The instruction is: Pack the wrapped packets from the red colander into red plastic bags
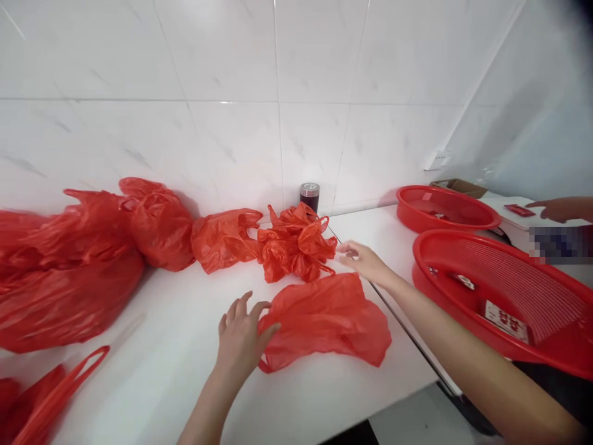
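Observation:
A flat red plastic bag [328, 321] lies spread on the white table in front of me. My left hand [243, 330] is at the bag's left end, fingers apart and curved, with nothing visibly gripped. Beyond the bag sits a crumpled heap of red plastic bags [296, 244]. My right hand [364, 259] is beside the right side of that heap, fingers loosely bent and apart, holding nothing that I can see. Whether its fingertips touch the heap I cannot tell.
Filled red bags [160, 225] line the wall at left. A dark tumbler [309, 196] stands behind the heap. At right are two red plastic baskets [419, 247], the nearer holding printed cards [506, 321]. Another person's hand [558, 210] points near a red packet [519, 211].

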Demonstrator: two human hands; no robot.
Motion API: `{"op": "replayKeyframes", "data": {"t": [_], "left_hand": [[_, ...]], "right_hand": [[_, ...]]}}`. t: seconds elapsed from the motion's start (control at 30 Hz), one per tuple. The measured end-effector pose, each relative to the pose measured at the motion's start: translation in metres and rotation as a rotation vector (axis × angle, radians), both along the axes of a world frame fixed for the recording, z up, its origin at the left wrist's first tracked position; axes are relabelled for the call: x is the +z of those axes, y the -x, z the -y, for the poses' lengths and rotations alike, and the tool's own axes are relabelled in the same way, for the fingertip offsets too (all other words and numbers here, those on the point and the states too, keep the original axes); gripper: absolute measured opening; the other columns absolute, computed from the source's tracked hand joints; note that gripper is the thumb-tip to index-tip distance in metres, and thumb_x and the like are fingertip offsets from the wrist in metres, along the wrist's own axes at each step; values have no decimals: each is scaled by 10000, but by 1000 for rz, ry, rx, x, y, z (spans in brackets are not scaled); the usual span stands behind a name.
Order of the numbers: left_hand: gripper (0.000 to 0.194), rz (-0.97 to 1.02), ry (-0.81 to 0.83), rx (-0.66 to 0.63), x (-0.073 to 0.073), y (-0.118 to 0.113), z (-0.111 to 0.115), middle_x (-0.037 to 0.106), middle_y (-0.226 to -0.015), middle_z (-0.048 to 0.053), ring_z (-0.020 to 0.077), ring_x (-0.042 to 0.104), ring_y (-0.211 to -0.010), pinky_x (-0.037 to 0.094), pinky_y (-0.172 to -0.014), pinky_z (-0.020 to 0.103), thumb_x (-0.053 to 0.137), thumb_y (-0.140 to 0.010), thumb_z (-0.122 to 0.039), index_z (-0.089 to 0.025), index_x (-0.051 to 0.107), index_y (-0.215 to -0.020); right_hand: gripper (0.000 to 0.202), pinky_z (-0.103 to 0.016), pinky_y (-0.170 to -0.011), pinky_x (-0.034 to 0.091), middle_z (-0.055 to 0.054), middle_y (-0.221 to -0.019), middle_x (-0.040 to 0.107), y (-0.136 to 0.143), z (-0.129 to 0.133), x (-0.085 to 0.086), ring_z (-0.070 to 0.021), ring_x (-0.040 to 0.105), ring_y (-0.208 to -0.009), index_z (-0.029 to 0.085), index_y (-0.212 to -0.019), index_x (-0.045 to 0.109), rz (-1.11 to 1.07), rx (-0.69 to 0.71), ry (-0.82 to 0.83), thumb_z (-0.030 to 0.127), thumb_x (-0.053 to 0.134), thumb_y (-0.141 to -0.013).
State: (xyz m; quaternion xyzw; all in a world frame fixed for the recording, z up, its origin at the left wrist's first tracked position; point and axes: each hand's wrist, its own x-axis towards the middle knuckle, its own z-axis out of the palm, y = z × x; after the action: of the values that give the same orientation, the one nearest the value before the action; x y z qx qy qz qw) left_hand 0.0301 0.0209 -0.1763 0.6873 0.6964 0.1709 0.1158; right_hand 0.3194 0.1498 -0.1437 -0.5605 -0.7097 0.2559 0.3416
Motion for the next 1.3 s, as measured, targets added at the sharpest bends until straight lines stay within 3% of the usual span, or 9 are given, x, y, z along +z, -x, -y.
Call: {"op": "replayKeyframes", "data": {"t": [0.17,0.3,0.43,0.57,0.7,0.83,0.97,1.17,1.3], "left_hand": [[323,150,98,38,-34,10,26,582,-1277,88,304,490,-1204,428,-909,436,517,-847,-321,-266,598,-1154],[175,370,102,140,-33,12,42,659,-1059,67,286,562,-1050,437,-814,381,514,-841,-301,-238,601,-978],[149,904,151,109,-11,8,58,623,-784,3,175,569,-736,437,-663,272,584,-849,-364,-219,548,-841],[171,1531,389,-7,6,-3,74,582,-732,-23,100,536,-639,451,-606,198,648,-841,-332,-188,562,-808],[157,1754,381,188,12,-11,82,642,-752,3,114,610,-645,521,-610,200,701,-796,-271,-166,652,-903],[183,1756,359,436,19,-9,90,699,-709,50,184,667,-602,577,-562,269,666,-799,-246,-139,694,-945],[190,1743,351,521,22,-10,96,740,-786,76,220,705,-670,599,-566,286,625,-813,-201,-133,712,-968],[272,1682,309,515,15,-13,99,757,-908,75,246,724,-781,618,-657,317,655,-795,-201,-153,699,-1059],[401,1707,338,511,6,-5,103,758,-963,55,261,724,-840,618,-718,334,728,-745,-229,-193,673,-1141]], "right_hand": [[428,-516,-1059,332,-93,-1450,401,-5,121,-52,-329,364,-1330,281,-1086,676,285,109,-60,516,701,-729],[273,-490,-1051,340,-83,-1424,450,-6,156,-75,-311,409,-1297,243,-948,691,268,51,-131,471,572,-858],[296,-348,-849,474,-54,-1029,665,-15,151,-55,-208,618,-935,225,-932,621,-32,-140,-98,442,420,-947],[331,-282,-664,460,-15,-786,641,-32,145,-20,-174,588,-704,223,-897,577,-65,-301,-168,491,390,-947],[387,-373,-868,446,-115,-1117,635,-81,140,2,-267,578,-1034,201,-1105,572,292,-428,-323,509,457,-901],[542,-508,-835,446,-215,-1162,614,-133,139,11,-394,583,-1053,149,-1269,528,757,-537,85,483,538,-842],[433,-502,-801,463,-205,-1018,679,-124,136,14,-371,648,-963,143,-1316,498,793,-469,250,283,405,-916],[560,-363,-913,480,-106,-1322,572,-60,101,31,-234,588,-1146,257,-1423,340,329,-50,127,438,481,-912],[486,-343,-942,466,-81,-1363,534,-54,58,49,-198,581,-1137,267,-1373,415,171,110,35,435,471,-921]]}}
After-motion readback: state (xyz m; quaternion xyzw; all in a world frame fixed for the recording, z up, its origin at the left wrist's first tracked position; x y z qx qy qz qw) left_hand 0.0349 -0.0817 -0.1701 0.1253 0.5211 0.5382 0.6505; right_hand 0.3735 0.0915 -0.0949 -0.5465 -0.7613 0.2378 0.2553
